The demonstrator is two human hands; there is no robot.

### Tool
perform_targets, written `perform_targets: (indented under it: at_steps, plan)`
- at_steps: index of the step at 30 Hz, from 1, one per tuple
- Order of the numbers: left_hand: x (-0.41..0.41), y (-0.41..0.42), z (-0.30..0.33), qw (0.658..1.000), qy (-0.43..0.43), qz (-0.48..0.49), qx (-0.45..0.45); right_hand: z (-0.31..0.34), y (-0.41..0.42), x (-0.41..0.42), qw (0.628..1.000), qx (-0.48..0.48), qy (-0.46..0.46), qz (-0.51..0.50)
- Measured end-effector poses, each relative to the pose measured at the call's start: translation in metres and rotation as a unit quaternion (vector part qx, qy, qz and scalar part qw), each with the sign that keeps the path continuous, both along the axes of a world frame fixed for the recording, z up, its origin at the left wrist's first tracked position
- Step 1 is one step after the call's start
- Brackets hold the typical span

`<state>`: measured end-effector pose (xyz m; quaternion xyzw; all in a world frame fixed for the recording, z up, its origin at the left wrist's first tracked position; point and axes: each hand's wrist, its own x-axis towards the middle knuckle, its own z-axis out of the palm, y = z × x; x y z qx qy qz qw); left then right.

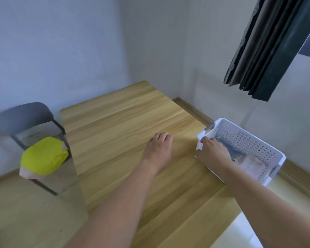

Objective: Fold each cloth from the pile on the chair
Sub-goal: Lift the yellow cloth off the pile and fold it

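Note:
A pile of cloths sits on the grey chair (23, 115) at the left, with a yellow-green cloth (43, 155) on top and a pale pink one (25, 172) showing beneath. My left hand (159, 147) rests on the wooden table (115, 122) with its fingers loosely curled, holding nothing. My right hand (213, 149) reaches into the white perforated basket (247, 140) at the table's right edge, over a folded dark grey cloth (234, 151); its fingertips are hidden. A pale folded cloth (252, 165) lies nearer in the basket.
The table stands in a corner against pale walls. A dark curtain (268, 47) hangs at the upper right above the basket. The chair stands close to the table's left edge on a light wooden floor (25, 212).

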<state>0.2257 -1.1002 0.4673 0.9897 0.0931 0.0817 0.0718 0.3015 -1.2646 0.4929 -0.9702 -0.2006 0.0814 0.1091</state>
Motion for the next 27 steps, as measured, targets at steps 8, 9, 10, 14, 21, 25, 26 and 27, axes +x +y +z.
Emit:
perform_targets:
  at_steps: [8, 9, 10, 14, 21, 25, 26, 27]
  plan:
    - [-0.12, 0.109, 0.008, 0.997, 0.018, 0.079, -0.003, 0.025, 0.094, -0.099, 0.999, 0.02, 0.018, 0.038]
    - [-0.13, 0.119, 0.008, 0.995, 0.01, 0.095, -0.01, 0.026, 0.106, -0.106, 0.999, 0.023, 0.019, 0.043]
    - [-0.141, 0.128, 0.008, 0.994, 0.007, 0.103, -0.019, 0.025, 0.117, -0.115, 0.998, 0.024, 0.023, 0.045]
    - [-0.184, 0.179, 0.002, 0.996, 0.019, 0.09, -0.02, 0.016, 0.172, -0.163, 0.997, 0.009, 0.047, 0.053]
    - [-0.256, 0.316, 0.005, 0.995, -0.002, 0.085, -0.048, 0.017, 0.307, -0.253, 0.998, 0.028, 0.039, 0.041]
    - [-0.3, 0.392, 0.013, 0.996, 0.011, 0.08, -0.036, 0.027, 0.369, -0.297, 0.998, 0.024, 0.039, 0.047]
    - [-0.308, 0.41, 0.014, 0.996, 0.011, 0.081, -0.027, 0.032, 0.382, -0.302, 0.998, 0.021, 0.03, 0.048]
    - [-0.315, 0.429, 0.016, 0.996, 0.007, 0.083, -0.015, 0.036, 0.396, -0.305, 0.998, 0.019, 0.02, 0.052]
